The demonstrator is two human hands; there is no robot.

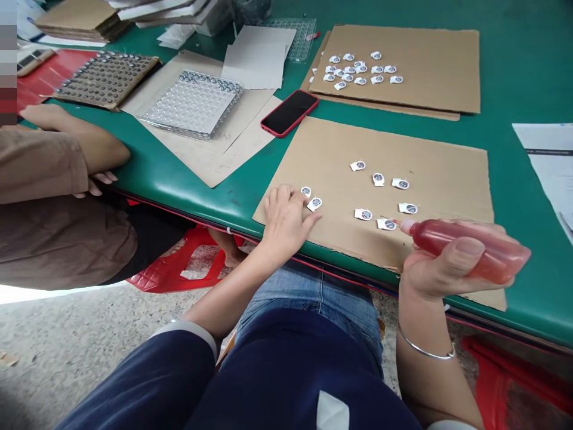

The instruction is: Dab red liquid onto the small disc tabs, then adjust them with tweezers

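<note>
My right hand (441,263) is wrapped round a squeeze bottle (470,246) of red liquid. The bottle lies nearly level, its thin nozzle pointing left at a small white piece with a round dark-patterned disc (386,224). Whether the tip touches the disc I cannot tell. At the left end of a cardboard sheet (447,173), my left hand (286,218) rests with bent fingers and the thumb held apart. Its fingertips are beside two similar white pieces, the nearer one (314,204) between index finger and thumb. Several more such pieces are spread over the sheet's middle.
Behind lies another cardboard stack (434,65) bearing several white pieces. A red-cased phone (290,113) sits left of it. Clear plastic trays (190,104) and a tray of small round parts (107,77) are farther left. Another person's arm (98,146) rests at the table's left edge.
</note>
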